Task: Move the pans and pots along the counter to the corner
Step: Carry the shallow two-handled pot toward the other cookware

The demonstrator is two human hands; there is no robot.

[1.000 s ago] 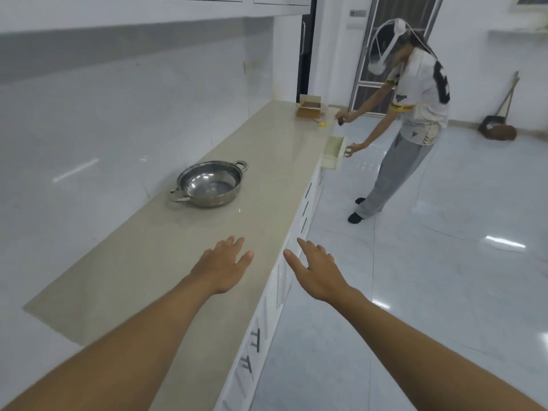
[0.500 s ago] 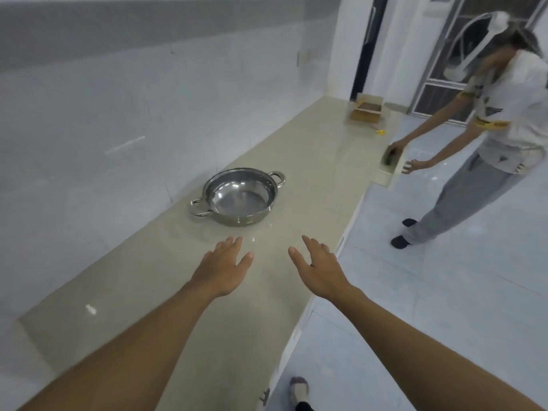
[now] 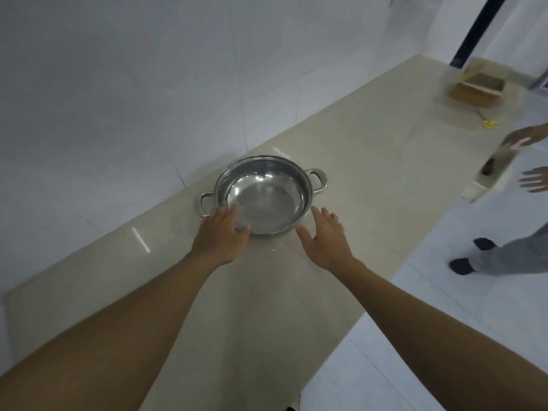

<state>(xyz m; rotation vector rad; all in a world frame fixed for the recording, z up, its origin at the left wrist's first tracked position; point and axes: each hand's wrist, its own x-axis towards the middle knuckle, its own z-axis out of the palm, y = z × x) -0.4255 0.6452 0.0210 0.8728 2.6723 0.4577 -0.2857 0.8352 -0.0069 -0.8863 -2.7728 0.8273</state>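
Left hand (fingers spread) overlaps pot rim; right hand open beside.

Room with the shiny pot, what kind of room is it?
Probably a kitchen: a steel pot sits on a long beige counter against a tiled wall, and a drawer is pulled open.

We record the pot as bright silver steel, mirror-shiny inside. The counter is plain pale beige with white glare streaks; the wall is grey-white tile. A tan cardboard box has a small yellow object near it. A second person's trousers are grey, the shoes dark.
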